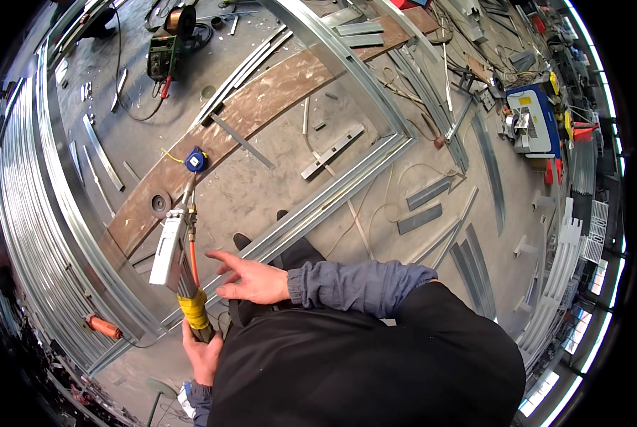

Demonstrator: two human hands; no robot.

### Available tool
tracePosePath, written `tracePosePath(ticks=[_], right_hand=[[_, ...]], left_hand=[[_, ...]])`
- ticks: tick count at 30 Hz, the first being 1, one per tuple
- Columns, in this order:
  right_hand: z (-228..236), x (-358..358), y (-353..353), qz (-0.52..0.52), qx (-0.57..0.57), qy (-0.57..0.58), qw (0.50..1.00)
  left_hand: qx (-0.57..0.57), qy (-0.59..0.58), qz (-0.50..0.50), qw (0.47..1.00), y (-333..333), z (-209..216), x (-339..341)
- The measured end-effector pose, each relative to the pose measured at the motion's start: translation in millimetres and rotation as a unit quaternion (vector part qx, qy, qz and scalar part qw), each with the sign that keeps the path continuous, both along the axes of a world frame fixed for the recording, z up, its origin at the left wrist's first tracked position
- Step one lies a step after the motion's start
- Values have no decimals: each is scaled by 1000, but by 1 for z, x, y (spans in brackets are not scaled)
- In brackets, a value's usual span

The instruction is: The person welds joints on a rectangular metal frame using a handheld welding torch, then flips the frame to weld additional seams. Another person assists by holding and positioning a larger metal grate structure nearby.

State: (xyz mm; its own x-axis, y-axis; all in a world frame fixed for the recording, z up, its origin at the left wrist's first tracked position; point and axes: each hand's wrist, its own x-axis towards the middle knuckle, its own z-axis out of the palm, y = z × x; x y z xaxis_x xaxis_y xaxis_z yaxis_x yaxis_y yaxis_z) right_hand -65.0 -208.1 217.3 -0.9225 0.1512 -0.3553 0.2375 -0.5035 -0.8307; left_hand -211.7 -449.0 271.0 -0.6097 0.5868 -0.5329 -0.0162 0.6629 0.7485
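My left hand (203, 354) is closed around the lower end of a long metal tool (167, 248). This tool has a silver box-like body, a yellow-wrapped grip, a brass fitting and a thin orange hose; its exact kind is unclear. Just right of the grip, my right hand (256, 280) is held with fingers apart and nothing in them. Both hands are near a galvanized metal frame rail (297, 222) that crosses in front of my body. Beyond the tool's tip, a blue tape measure (196, 161) and a grey round disc (159, 203) rest on a long brown board (261, 96).
Ribbed metal sheeting (33, 213) lies at the left, with an orange-handled tool (103, 327) on it. A spirit level (332, 151) and grey metal strips (419, 219) are on the floor. A green wire-spool machine (163, 57) stands far left, a blue-and-white machine (533, 121) far right.
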Motion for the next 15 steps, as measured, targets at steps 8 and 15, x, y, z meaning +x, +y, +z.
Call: tracePosePath(ticks=[8,15], right_hand=[[-15,-35,-29,-180,-86,183,963],[3,-15,-23,-413,-174,189,874]], left_hand=[[39,45,-73,996,32,2,18],[128,-64,-215,966,79,4,24]])
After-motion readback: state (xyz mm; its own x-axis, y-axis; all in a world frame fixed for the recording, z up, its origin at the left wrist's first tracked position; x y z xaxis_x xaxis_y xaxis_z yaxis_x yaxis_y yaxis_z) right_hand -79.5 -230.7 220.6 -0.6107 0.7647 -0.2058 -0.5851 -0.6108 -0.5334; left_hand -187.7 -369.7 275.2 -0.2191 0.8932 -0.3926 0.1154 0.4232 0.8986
